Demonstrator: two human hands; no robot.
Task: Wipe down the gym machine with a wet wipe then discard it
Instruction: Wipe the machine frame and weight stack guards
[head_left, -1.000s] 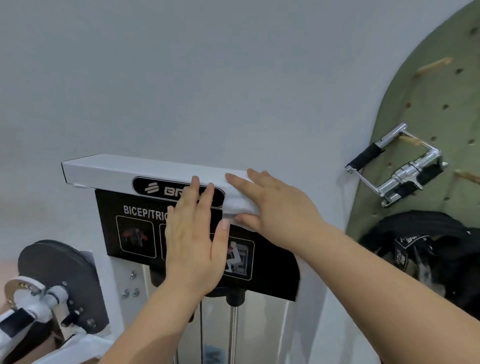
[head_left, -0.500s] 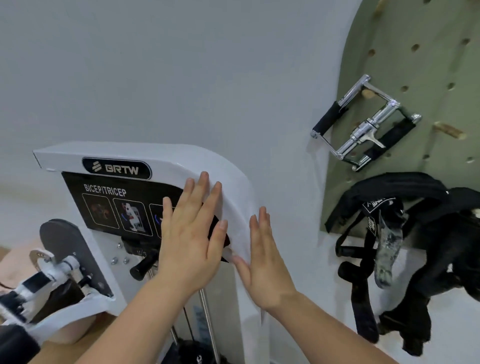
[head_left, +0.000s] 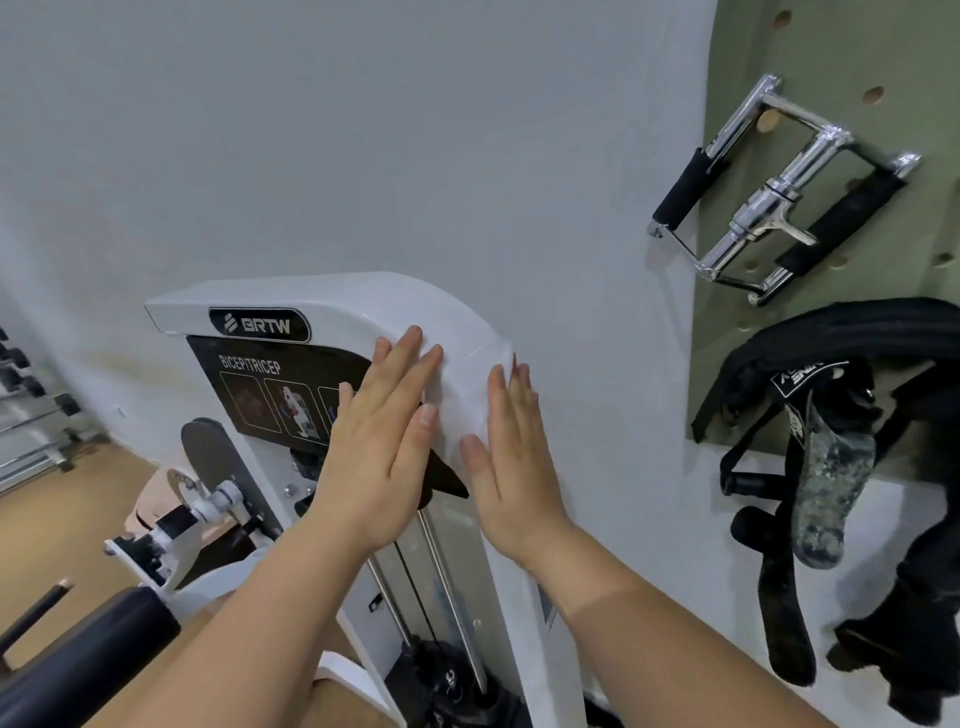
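Pressing flat against the white frame of the gym machine (head_left: 332, 299), both hands are working at its rounded upper corner, where the top bar is bending down into the upright. The left hand (head_left: 382, 452) is lying with fingers straight and close together, its fingertips reaching onto the bend and its palm covering part of the black instruction panel (head_left: 244, 384). The right hand (head_left: 514, 467) is likewise lying flat, fingers together, on the outer face of the upright just beside the wall (head_left: 363, 130). The wet wipe (head_left: 465, 400) is showing as a wrinkled white sheet spread on the frame between the two hands and seemingly running under the right fingers; white on white, its edges are hard to trace. Neither hand is pinching it, so the risk, as I judge it, is that palm pressure alone is holding the sheet. Lifting either palm, or dragging over the curve, could be bunching it up or letting it slide off and drop beside the wall, out of easy reach. As far as I can tell, the wipe's long axis is following the bend, pointing from the left fingertips down toward the right thumb, while the upright itself is running down toward the person.
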